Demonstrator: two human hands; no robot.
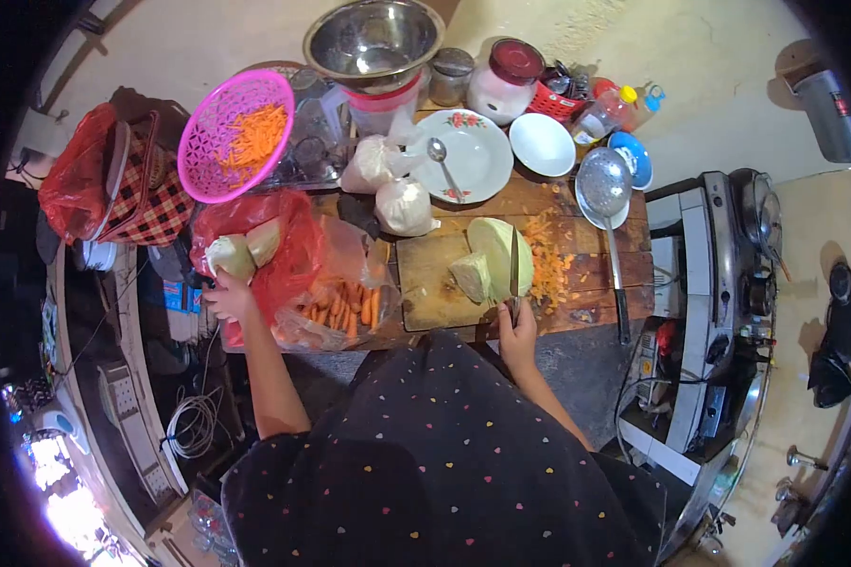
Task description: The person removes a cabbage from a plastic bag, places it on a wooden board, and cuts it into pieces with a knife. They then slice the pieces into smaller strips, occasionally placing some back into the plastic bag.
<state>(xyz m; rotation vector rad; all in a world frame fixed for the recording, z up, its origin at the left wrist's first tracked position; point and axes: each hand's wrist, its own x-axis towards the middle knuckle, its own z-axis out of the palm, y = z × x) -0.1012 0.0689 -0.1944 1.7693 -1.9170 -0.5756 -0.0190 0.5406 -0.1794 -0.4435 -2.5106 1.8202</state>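
My left hand (pixel 227 298) is at the red plastic bag (pixel 298 260), its fingers closed on a pale cabbage piece (pixel 229 257) at the bag's opening. A second cabbage piece (pixel 264 243) lies beside it in the bag. My right hand (pixel 517 333) grips a knife (pixel 514 269) by the handle, blade pointing away from me. Under the blade, on the wooden cutting board (pixel 430 298), rests a large cut cabbage (pixel 493 248). A smaller cabbage chunk (pixel 470 277) sits at its left side.
Carrots (pixel 350 307) lie in a clear bag left of the board; carrot peelings (pixel 546 260) are scattered to its right. Behind stand a pink basket (pixel 196 142) of shredded carrot, a floral plate (pixel 482 156) with a spoon and a steel bowl (pixel 373 42). A skimmer (pixel 603 184) lies at right.
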